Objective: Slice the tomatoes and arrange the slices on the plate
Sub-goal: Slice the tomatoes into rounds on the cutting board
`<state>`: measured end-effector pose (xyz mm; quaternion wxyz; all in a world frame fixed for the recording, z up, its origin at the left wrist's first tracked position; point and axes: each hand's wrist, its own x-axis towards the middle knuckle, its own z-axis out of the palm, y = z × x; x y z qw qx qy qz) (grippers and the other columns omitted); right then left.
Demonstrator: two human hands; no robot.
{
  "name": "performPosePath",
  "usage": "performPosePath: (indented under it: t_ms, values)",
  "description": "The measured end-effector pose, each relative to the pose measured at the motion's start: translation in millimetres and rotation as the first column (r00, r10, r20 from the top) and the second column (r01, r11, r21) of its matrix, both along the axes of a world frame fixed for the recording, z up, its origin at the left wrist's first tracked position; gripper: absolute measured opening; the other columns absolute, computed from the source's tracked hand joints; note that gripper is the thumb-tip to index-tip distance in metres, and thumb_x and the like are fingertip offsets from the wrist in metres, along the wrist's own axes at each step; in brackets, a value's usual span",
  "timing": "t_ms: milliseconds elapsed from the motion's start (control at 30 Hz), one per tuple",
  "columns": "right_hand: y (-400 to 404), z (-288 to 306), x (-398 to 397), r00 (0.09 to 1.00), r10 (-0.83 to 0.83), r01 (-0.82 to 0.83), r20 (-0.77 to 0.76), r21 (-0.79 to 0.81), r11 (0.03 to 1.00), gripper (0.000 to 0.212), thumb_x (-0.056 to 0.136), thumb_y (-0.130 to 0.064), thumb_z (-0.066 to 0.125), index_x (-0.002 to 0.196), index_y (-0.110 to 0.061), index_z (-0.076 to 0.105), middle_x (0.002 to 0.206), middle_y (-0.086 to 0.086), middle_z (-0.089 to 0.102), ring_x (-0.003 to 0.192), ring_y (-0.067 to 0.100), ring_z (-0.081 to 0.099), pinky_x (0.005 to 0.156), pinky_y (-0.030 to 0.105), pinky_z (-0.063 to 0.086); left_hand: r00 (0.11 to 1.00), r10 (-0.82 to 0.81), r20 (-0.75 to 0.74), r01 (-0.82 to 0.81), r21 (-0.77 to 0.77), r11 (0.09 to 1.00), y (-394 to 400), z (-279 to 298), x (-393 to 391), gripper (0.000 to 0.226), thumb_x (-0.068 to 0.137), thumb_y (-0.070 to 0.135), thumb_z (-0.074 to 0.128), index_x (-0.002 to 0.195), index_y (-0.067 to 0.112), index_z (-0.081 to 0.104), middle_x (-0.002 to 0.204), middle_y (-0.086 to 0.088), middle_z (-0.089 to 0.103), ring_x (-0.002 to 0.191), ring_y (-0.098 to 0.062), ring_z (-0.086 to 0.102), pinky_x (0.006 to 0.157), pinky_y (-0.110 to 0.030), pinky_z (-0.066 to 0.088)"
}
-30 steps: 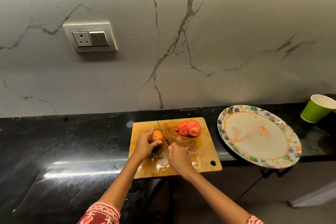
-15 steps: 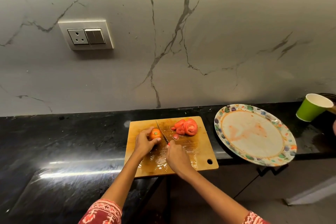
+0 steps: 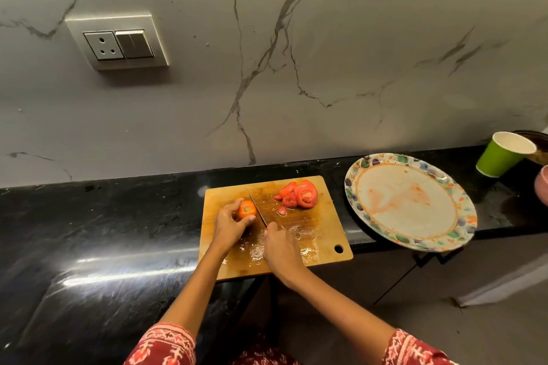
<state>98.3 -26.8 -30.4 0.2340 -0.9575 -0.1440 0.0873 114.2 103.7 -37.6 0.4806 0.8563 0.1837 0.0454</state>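
A wooden cutting board (image 3: 323, 234) lies on the black counter. My left hand (image 3: 229, 224) grips an orange-red tomato (image 3: 246, 209) on the board's left part. My right hand (image 3: 280, 249) holds a knife (image 3: 255, 207), its blade lying along the tomato's right side and pointing away from me. A pile of red tomato slices (image 3: 299, 194) sits at the board's far right, with one small piece (image 3: 282, 210) beside it. The patterned round plate (image 3: 456, 231) stands to the right of the board, smeared with juice and holding no slices.
A green paper cup (image 3: 501, 157) stands at the far right by the wall. The plate overhangs the counter's front edge (image 3: 385, 241). A wall socket (image 3: 117, 44) sits high on the marble wall. Juice wets the board's near part. Something pink shows at the right frame edge.
The knife blade has stayed against the tomato's right side while both hands keep their hold. The camera view has shifted slightly; the scene sits a little further left.
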Motion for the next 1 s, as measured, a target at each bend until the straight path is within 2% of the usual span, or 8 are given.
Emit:
performPosePath:
  t_ms: [100,200,300,500,667,833,1000]
  values:
    - [1.4,0.3,-1.7,1.000,0.002,-0.002,0.012,0.007,1.000,0.020,0.101,-0.013,0.034,0.115,-0.006,0.046,0.106,0.014,0.062,0.097,0.029,0.060,0.067,0.029,0.035,1.000,-0.023,-0.005,0.022,-0.034,0.999,4.2,2.3,-1.1,0.061,0.081,0.013,0.069,0.136,0.008,0.043,0.138,-0.012,0.046,0.126,-0.026,0.044,0.102,-0.037,0.039]
    - [14.0,3.4,11.3,0.998,-0.031,0.033,-0.048,0.043,0.999,0.019,0.100,-0.013,0.038,0.115,-0.005,0.046,0.107,0.015,0.063,0.097,0.029,0.061,0.069,0.031,0.040,0.998,-0.061,0.021,0.061,0.004,0.998,3.6,1.5,-2.7,0.059,0.079,0.010,0.071,0.132,0.008,0.047,0.136,-0.012,0.049,0.124,-0.025,0.045,0.100,-0.034,0.039]
    - [18.5,1.6,16.5,0.998,-0.027,0.029,-0.053,0.047,0.998,0.019,0.100,-0.013,0.037,0.114,-0.004,0.046,0.106,0.016,0.063,0.095,0.030,0.062,0.071,0.034,0.044,0.999,-0.046,0.019,0.047,-0.025,0.999,4.5,2.4,-2.2,0.058,0.079,0.011,0.071,0.132,0.009,0.048,0.135,-0.012,0.049,0.123,-0.025,0.046,0.100,-0.033,0.040]
    - [5.3,-7.8,-0.5,1.000,0.021,-0.021,0.012,0.011,1.000,0.018,0.101,-0.010,0.032,0.113,-0.005,0.044,0.103,0.014,0.063,0.091,0.029,0.062,0.064,0.029,0.033,1.000,-0.014,0.003,0.014,-0.065,0.998,6.9,4.6,-1.9,0.062,0.079,0.012,0.071,0.135,0.007,0.044,0.138,-0.013,0.046,0.126,-0.027,0.044,0.102,-0.036,0.038]
    - [22.9,-4.6,19.8,0.996,-0.032,0.033,-0.081,0.019,0.999,0.019,0.098,-0.008,0.039,0.115,-0.004,0.045,0.110,0.017,0.062,0.100,0.031,0.061,0.071,0.033,0.043,0.999,-0.044,0.011,0.044,0.011,0.999,3.2,4.0,-2.3,0.060,0.077,0.012,0.073,0.132,0.007,0.048,0.135,-0.012,0.050,0.123,-0.024,0.046,0.095,-0.027,0.039]
    - [6.9,-12.7,1.6,0.997,-0.013,0.012,-0.072,-0.018,1.000,0.022,0.098,-0.006,0.034,0.118,-0.004,0.044,0.110,0.016,0.060,0.100,0.030,0.059,0.067,0.031,0.036,0.999,-0.044,-0.007,0.044,-0.014,0.999,6.4,4.2,-2.1,0.062,0.078,0.013,0.072,0.134,0.008,0.045,0.137,-0.012,0.048,0.124,-0.026,0.046,0.100,-0.034,0.040]
    - [14.8,-10.0,11.3,0.996,-0.030,0.029,-0.079,-0.010,1.000,0.024,0.099,-0.007,0.032,0.118,-0.002,0.046,0.111,0.017,0.061,0.101,0.031,0.060,0.070,0.031,0.038,0.999,-0.041,-0.015,0.041,-0.022,0.999,6.6,4.6,-1.9,0.064,0.078,0.013,0.072,0.135,0.007,0.044,0.137,-0.013,0.047,0.125,-0.027,0.045,0.102,-0.037,0.039]
